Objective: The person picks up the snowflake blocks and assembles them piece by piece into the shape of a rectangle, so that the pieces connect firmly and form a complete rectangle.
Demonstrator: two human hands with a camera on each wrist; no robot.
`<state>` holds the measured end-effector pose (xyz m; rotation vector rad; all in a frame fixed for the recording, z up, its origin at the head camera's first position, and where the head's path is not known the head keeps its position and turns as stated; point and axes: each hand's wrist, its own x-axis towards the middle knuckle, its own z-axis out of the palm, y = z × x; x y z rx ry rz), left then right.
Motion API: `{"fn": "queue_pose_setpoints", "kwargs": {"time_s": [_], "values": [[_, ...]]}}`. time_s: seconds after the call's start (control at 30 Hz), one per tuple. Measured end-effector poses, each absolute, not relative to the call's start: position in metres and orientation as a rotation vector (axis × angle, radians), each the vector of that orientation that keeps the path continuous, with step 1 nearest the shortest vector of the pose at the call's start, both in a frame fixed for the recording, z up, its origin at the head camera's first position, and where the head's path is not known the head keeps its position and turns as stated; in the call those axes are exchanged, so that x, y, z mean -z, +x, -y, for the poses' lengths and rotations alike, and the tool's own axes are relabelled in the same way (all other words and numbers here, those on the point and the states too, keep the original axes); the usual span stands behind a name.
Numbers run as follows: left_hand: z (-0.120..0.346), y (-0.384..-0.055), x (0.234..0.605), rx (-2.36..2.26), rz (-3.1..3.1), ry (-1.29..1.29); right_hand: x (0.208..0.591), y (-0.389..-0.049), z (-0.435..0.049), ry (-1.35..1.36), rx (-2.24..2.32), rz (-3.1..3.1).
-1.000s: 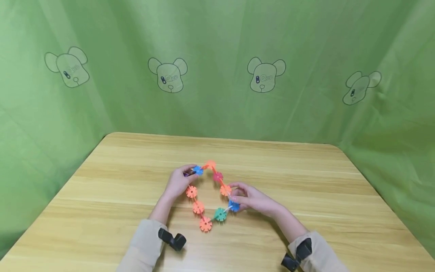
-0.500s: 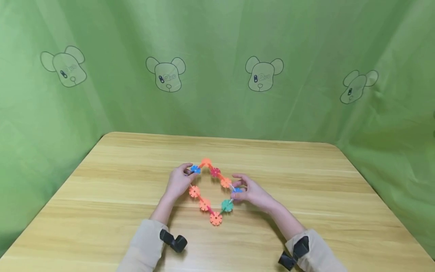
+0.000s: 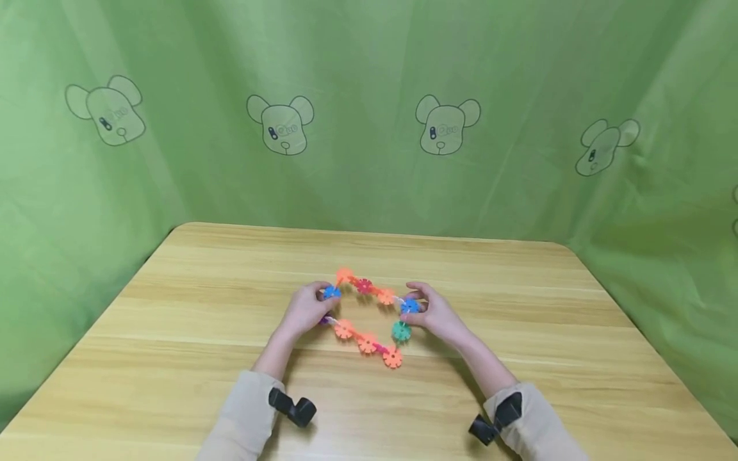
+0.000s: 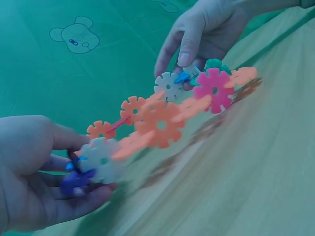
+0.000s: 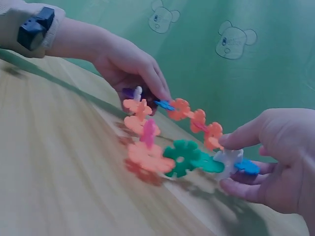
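A closed loop of interlocking plastic snowflake discs (image 3: 367,344), mostly orange with some blue, white, green, pink and purple ones, stretches between both hands. At its left end my left hand (image 3: 305,308) pinches the part with a blue disc (image 3: 331,292); a purple disc (image 4: 74,183) and a white disc (image 4: 103,160) sit among those fingers. My right hand (image 3: 436,315) holds the other end by a blue disc (image 3: 409,306) and a white disc (image 5: 227,163). A green disc (image 3: 401,331) hangs just below that hand. Fingers partly hide the discs at both ends.
The wooden table (image 3: 230,262) lies beneath, with the loop's shadows on it. A green curtain (image 3: 369,192) with mouse-head prints surrounds its back and sides. Each beige sleeve (image 3: 245,410) bears a black wrist camera (image 3: 292,407).
My right hand has moved up and slightly right, pulling the loop wider. Its lower orange and green discs have swung right and away from me. The left hand has hardly moved.
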<state>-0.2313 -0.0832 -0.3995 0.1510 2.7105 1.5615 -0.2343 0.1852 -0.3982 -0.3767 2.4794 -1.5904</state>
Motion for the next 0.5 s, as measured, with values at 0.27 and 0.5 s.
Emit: {"fn": "queue_pose_setpoints", "kwargs": {"time_s": [0.27,0.5], "values": [[0.087,-0.231,0.396,-1.597,-2.562,0.165,0.4,-0.251,-0.188,-0.263,1.713,-2.489],[0.09,-0.232,0.4,-1.583,-2.544,0.217,0.406,-0.26,-0.183,-0.25,1.726,-2.503]]}}
